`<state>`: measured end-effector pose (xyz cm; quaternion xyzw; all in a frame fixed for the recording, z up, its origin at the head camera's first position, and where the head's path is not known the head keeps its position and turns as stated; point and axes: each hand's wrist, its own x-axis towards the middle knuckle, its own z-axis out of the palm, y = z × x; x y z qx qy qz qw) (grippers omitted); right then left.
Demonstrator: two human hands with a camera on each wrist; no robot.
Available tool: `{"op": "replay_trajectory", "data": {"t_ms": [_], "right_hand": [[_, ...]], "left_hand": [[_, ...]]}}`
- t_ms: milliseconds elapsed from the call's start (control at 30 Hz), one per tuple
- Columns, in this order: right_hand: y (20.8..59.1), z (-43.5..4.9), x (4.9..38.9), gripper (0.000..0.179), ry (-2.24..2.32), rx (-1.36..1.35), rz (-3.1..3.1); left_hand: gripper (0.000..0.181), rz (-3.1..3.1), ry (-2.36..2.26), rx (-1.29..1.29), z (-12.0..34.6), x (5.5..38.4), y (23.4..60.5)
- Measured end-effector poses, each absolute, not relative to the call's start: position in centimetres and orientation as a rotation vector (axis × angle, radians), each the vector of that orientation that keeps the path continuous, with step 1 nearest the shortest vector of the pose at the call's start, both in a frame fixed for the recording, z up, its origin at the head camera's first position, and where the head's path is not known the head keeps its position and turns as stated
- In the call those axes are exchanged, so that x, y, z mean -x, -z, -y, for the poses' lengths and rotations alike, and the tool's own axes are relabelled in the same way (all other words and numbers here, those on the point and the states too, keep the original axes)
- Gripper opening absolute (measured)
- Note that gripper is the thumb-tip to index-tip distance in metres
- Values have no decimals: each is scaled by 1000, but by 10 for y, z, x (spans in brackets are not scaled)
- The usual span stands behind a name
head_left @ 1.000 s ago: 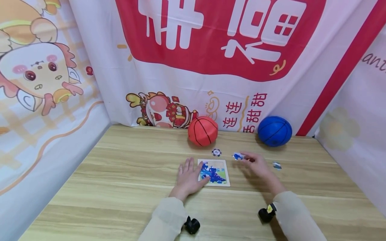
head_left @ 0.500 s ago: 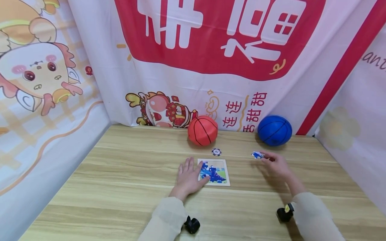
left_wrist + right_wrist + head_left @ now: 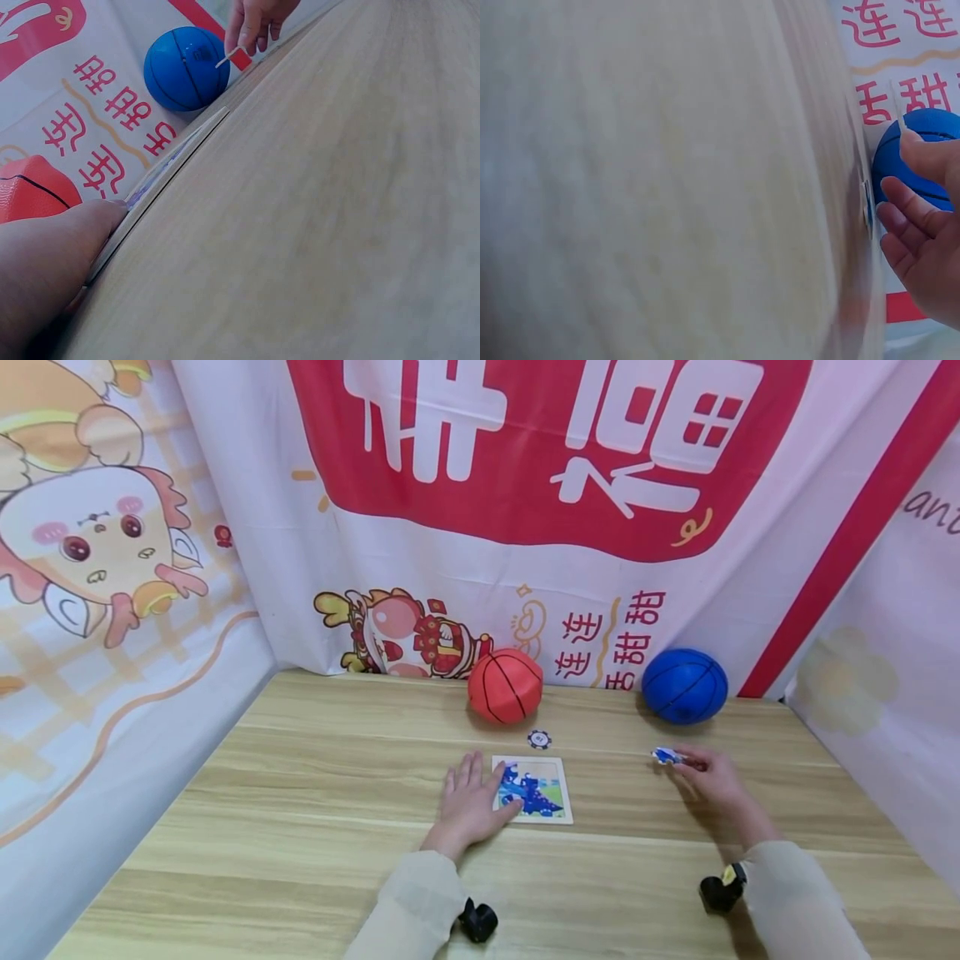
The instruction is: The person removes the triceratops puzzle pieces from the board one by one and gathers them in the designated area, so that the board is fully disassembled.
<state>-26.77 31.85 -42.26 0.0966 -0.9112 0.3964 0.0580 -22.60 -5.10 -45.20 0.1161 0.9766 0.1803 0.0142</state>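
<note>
My left hand (image 3: 471, 806) lies with straight fingers on the table, thumb and index finger over the left side of a square jigsaw puzzle (image 3: 531, 789). A blue dinosaur picture fills much of its white-framed board, with a bare patch near the top. To the right, my right hand (image 3: 708, 775) pinches a blue and white puzzle piece (image 3: 664, 756) between thumb and fingers, above the table. In the right wrist view that piece shows edge-on as a thin strip. Under the right fingers, another puzzle piece (image 3: 867, 208) lies on the table; the hand hides it in the head view.
A round blue-and-white chip (image 3: 539, 740) lies behind the puzzle. At the back of the wooden table (image 3: 300, 827) sit a red ball (image 3: 506, 687) and a blue ball (image 3: 684, 687), close to a printed cloth (image 3: 420, 552).
My right hand has moved right with the puzzle piece, then slightly down over the place where the other loose piece lay. The left hand and the puzzle have stayed put.
</note>
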Motion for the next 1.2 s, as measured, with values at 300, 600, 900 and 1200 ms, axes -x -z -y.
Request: {"op": "replay_trajectory", "data": {"t_ms": [300,600,900,1200], "right_hand": [[435,-323,271,27,-1087,-348,2751],[447,-324,276,23,-903,-446,2691],[448,-323,278,27,-843,-351,2789],[448,-325,279,30,-815,-334,2836]], "left_hand": [[76,-3048,-554,-383,51,227,457],[75,-3051,-554,-383,51,226,457],[75,-3052,-547,-373,51,225,453],[74,-3048,-556,-373,51,224,450]]}}
